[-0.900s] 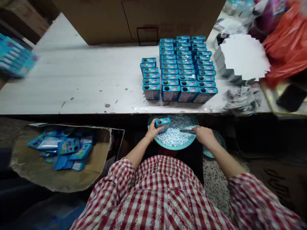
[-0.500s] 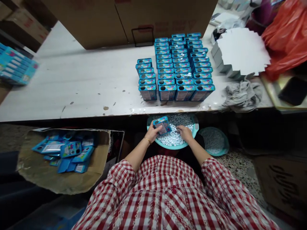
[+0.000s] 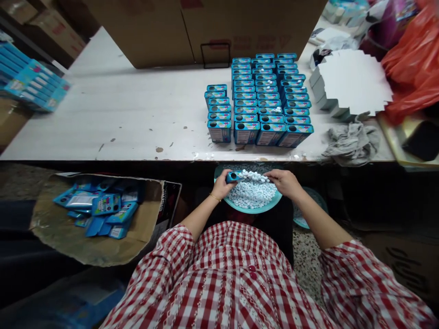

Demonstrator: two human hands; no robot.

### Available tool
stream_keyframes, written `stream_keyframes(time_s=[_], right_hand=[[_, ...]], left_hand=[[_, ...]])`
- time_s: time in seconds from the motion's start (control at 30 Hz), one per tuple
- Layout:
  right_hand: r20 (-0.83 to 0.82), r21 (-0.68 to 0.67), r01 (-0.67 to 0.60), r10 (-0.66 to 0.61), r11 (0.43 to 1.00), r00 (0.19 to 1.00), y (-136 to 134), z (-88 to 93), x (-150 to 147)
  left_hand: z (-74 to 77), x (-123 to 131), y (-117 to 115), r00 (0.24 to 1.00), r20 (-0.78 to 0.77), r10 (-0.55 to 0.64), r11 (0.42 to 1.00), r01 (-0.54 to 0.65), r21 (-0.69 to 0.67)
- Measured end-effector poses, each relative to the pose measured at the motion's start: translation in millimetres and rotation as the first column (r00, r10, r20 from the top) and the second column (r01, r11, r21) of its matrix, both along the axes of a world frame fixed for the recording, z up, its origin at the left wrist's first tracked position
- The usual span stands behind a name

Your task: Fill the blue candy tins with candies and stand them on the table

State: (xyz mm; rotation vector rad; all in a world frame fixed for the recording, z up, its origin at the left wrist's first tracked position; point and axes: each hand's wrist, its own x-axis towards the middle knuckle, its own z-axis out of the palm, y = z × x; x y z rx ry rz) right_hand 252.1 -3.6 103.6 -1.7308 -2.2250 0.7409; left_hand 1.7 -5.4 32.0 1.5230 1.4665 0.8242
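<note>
A seated person in a red-and-white checked shirt [image 3: 240, 274] works over a round teal basin [image 3: 252, 209] of small white pellets [image 3: 248, 196], held in the lap just below the table's front edge. The left hand [image 3: 222, 183] has its fingers clasped around a small blue box [image 3: 234, 176], lying on its side above the basin's far rim. The right hand [image 3: 285, 183] bends its fingers toward a ridge of pellets [image 3: 255, 176] running to the box's mouth; whether they pinch anything beneath cannot be told. On the worn, paint-flecked white tabletop [image 3: 120, 114], matching glossy blue boxes [image 3: 260, 100] stand upright in tight rows, round holes showing in their tops, the nearest row close to the edge. Beside them on the right lie a stack of white card with zigzag edges [image 3: 353, 82] and a crumpled grey rag [image 3: 350, 141]. The table's left half lies bare. Brown cartons [image 3: 206, 27] wall off the back. An open cardboard box [image 3: 68, 242] at the person's left holds flattened blue packs [image 3: 99, 210]
</note>
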Motion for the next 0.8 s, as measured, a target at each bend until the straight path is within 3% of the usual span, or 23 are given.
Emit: stream_keyframes(time_s=[0.1,0.2,0.37,0.63,0.8], right_hand=[[0.274,-0.047,-0.081,0.091,0.996,0.957,4,30.3,-19],[0.488,-0.091,-0.157,0.182,0.983,0.854,5,55.6,-39],[0.611,-0.106,-0.245,0.257,0.964,0.748,5,82.5,-60],[0.624,-0.083,-0.262,0.255,0.961,0.739,0,93.3,-66],[0.609,-0.054,-0.107,0.117,0.993,0.784,-12,81.9,-24]], left_hand=[[3.0,12,0,0.996,-0.063,-0.066,0.998,0.067,0.015],[1.4,15,0,0.991,-0.089,-0.105,0.993,0.109,0.043],[-6.2,11,1,0.991,-0.091,-0.099,0.993,0.105,0.059],[-16.1,10,3,0.997,-0.032,-0.072,0.987,0.075,0.143],[-15.3,1,-2,0.998,0.029,-0.054,0.977,0.047,0.207]])
